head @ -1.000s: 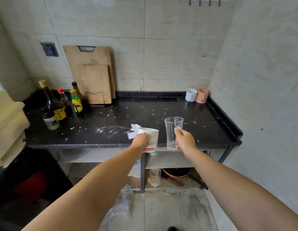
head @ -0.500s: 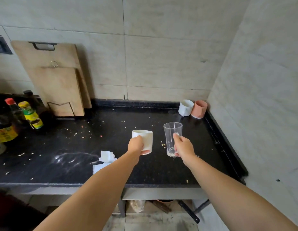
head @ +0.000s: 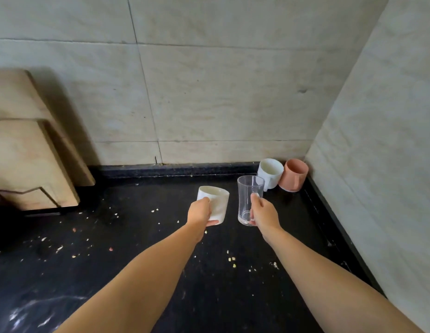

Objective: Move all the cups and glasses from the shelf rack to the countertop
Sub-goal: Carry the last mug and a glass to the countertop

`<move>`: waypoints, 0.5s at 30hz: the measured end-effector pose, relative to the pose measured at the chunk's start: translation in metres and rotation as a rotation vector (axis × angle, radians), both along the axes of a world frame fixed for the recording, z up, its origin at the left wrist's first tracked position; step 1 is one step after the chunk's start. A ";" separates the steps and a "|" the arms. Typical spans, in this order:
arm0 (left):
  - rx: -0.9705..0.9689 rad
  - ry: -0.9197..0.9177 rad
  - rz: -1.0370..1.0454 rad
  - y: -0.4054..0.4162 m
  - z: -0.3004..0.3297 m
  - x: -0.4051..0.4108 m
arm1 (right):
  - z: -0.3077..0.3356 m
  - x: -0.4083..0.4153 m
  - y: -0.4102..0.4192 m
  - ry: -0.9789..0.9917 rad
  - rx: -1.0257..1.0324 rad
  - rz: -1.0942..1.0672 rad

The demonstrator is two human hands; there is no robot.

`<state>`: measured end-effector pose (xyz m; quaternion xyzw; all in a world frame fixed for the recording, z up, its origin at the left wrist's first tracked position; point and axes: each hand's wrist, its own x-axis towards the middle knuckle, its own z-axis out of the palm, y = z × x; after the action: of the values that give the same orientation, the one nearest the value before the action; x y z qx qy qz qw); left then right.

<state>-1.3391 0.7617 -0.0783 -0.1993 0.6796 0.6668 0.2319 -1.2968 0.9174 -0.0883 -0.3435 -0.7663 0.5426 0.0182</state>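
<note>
both arms reach forward over the dark desk (head: 137, 272), which is scattered with pale crumbs. the left hand (head: 200, 212) has its grip closed round the side of a white cup (head: 215, 203), tilted a little, mouth up. just to its right the right hand (head: 263, 212) pinches a clear glass (head: 248, 200) low on its wall, long axis upright. both look to hover just above the surface, though i cannot tell for sure that neither base touches. the spot they head for, as i judge it, lies straight ahead and slightly right: a white mug (head: 269, 173) and a pink cup (head: 294, 175) stand touching in the far right corner. the right hand is nearer that pair, so the glass likely lands first, just in front of the mug. far left, wooden cutting boards (head: 29, 150) lean on the tiled wall. no brand, label or writing can be read anywhere.
</note>
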 end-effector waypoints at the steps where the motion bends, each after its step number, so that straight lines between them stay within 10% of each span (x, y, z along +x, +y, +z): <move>1: -0.017 0.002 0.000 0.005 -0.003 -0.010 | -0.003 -0.010 0.003 0.000 -0.003 -0.007; 15: -0.043 0.053 0.141 0.074 -0.060 -0.111 | -0.055 -0.134 0.053 0.088 -0.036 0.019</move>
<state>-1.4503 0.8361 -0.1382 -0.2340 0.6840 0.6717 0.1619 -1.4304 0.9708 -0.1434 -0.3124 -0.7581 0.5710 0.0406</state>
